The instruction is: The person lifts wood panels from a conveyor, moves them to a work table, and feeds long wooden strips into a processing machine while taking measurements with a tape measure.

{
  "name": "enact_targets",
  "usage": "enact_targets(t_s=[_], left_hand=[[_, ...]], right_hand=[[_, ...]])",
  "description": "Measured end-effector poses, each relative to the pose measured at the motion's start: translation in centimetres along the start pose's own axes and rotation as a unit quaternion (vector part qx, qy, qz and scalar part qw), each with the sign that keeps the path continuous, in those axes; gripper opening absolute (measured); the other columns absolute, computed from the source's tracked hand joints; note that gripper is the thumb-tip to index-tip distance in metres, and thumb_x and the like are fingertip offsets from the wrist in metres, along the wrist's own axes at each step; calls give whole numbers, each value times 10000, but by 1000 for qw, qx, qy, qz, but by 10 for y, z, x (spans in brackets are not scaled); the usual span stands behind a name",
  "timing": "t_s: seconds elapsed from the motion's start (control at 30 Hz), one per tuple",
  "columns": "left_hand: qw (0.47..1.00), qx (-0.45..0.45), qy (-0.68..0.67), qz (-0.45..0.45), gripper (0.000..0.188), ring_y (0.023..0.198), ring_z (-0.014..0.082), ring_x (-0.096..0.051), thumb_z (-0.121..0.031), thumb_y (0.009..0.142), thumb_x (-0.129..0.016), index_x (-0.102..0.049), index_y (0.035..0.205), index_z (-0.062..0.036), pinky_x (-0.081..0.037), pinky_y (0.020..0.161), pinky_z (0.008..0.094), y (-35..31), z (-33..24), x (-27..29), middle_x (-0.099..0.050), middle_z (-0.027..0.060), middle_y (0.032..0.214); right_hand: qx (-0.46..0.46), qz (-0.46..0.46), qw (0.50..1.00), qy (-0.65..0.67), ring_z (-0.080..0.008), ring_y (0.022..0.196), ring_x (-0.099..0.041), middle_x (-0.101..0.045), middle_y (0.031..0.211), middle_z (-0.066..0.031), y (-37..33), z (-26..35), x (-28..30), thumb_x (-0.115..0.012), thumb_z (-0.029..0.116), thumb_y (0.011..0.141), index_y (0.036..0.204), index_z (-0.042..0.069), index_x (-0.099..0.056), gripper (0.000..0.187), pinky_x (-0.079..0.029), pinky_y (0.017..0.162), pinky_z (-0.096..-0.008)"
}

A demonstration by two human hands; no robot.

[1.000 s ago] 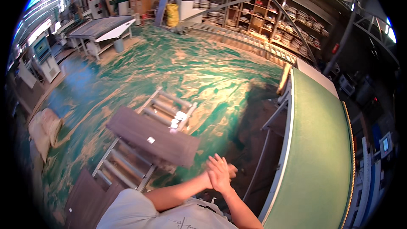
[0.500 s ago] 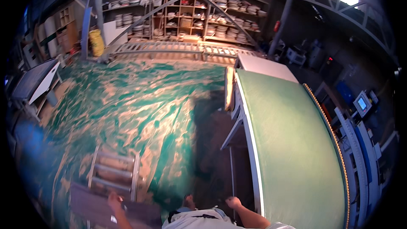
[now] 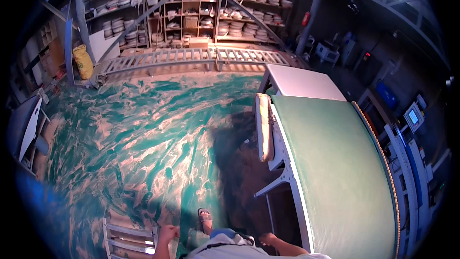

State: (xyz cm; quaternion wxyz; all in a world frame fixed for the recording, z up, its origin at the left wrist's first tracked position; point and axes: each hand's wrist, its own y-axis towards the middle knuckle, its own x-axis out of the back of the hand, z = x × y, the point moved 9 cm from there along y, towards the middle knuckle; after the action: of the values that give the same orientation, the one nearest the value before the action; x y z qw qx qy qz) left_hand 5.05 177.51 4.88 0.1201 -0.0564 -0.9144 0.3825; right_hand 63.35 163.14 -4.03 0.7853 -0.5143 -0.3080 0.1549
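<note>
My left hand [image 3: 168, 232] hangs low in front of me with its fingers curled. No object shows in it. It is nearest to the short roller frame [image 3: 129, 230] on the floor at lower left. My right hand [image 3: 268, 239] is loosely closed beside my body, nothing visible in it, close to the left edge of the long green belt table [image 3: 335, 172] but apart from it. One sandalled foot [image 3: 205, 217] is stepping forward between my hands.
A roller track [image 3: 167, 60] runs along the back before shelves [image 3: 189, 7] with stacked rolls. A cushioned bar [image 3: 263, 127] sticks out at the belt table's corner. A yellow sack [image 3: 82, 62] leans by a post. Right of the table stands a machine with a screen [image 3: 413, 116].
I have moved forward past the dark board on the roller frame, which has left the view. The belt table's far end looks nearer. My left hand has swung rightward, away from the board.
</note>
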Motion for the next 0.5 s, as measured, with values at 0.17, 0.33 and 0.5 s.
enact_targets(t_s=[0.17,0.33,0.5], left_hand=[[978,153,88,-112,471,917,254,-715,-239,853,-740,-628,1219,35,-592,707,372,25,27,111,-712,170,1062],[971,218,79,-65,409,887,273,-706,-238,831,-717,-642,1151,5,-580,714,396,165,-70,140,-708,157,1017],[972,192,132,13,349,858,291,-697,-237,810,-694,-656,1083,-24,-568,721,420,333,-211,153,-705,145,973]], right_hand=[[208,-111,965,-112,-243,884,-708,-733,972,-146,35,284,121,-609,341,950,1079,39,-719,346,-558,806,-375],[316,-109,942,-19,-323,1063,-682,-711,1115,-199,86,540,255,-617,365,950,1219,54,-672,415,-522,946,-403],[274,-108,955,-12,-342,1095,-664,-692,1169,-201,125,672,370,-606,359,959,1270,37,-632,448,-521,948,-407]])
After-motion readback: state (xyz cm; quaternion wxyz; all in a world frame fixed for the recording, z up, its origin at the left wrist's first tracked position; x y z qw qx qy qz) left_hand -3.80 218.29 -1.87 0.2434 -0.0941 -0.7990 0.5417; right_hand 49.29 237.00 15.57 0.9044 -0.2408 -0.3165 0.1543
